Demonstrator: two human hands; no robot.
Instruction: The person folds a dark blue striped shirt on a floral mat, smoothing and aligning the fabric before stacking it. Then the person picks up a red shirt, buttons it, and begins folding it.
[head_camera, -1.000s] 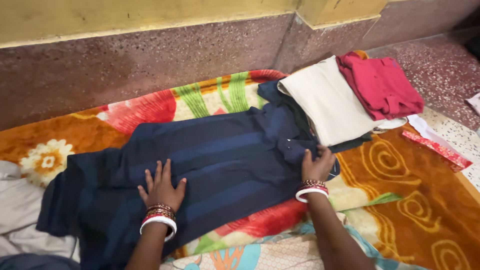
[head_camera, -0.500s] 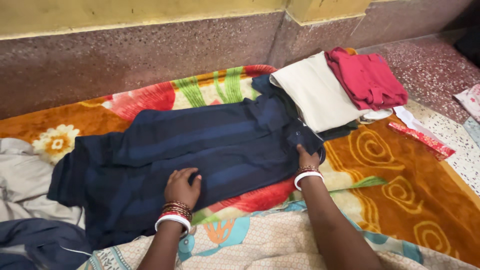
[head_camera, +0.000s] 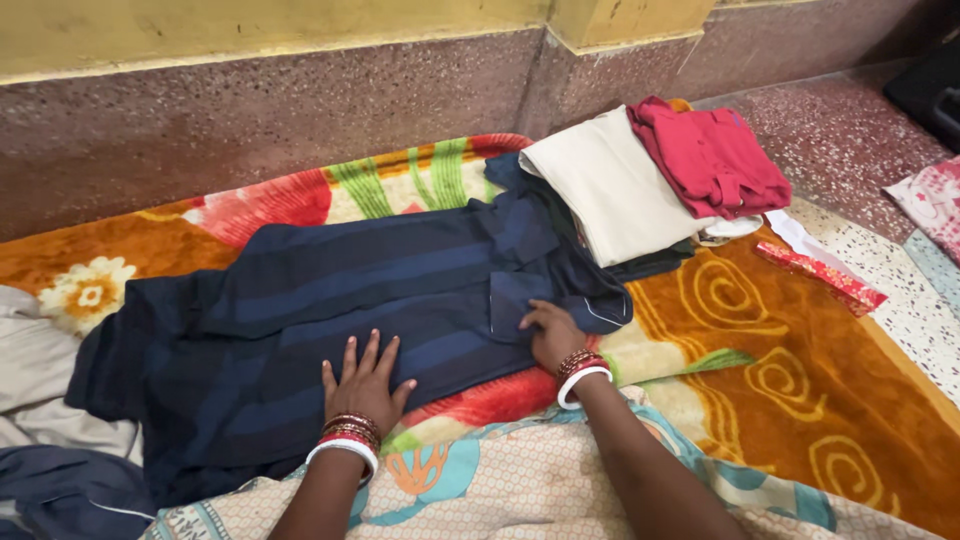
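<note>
Head view, left hand (head_camera: 365, 385) fingers spread, right hand (head_camera: 553, 334) fingers flat, pressing navy shirt (head_camera: 340, 300)

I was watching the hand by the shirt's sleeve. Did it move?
Yes. The right hand slid left along the dark blue shirt, away from the cream folded cloth, and now lies flat beside the folded sleeve.

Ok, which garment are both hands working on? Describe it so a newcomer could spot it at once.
Start at the orange flowered blanket spread along the wall. Across its middle lies a dark navy striped shirt, with the left hand flat on its near edge and the right hand by its collar end. Unlike the cream and red folded clothes stacked beside it, it lies spread out.
</note>
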